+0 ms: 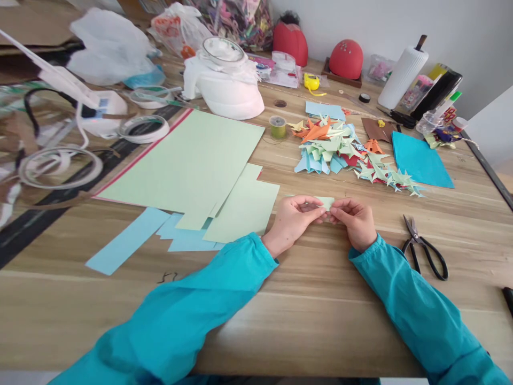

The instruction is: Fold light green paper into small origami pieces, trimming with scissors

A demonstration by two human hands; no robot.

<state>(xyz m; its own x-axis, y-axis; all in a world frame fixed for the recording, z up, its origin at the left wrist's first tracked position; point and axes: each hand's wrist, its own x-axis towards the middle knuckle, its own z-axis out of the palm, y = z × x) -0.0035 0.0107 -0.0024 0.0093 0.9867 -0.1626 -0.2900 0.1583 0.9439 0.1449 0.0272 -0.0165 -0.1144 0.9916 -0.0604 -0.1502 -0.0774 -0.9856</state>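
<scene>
The left hand (292, 220) and right hand (357, 220) are pinching pale-green paper (327, 202) in their fingers (315, 215). Scissors (417, 240) are lying nearby.

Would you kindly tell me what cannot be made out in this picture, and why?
All in the head view:
Small green paper: full shape hidden by the left hand and right hand.
Blue papers: partly covered by the green sheets.
Folded paper pieces: overlapping, so not countable.
Black object: cut off by the right edge.
Clear bag: cut off by the top edge; contents blurred.
</scene>
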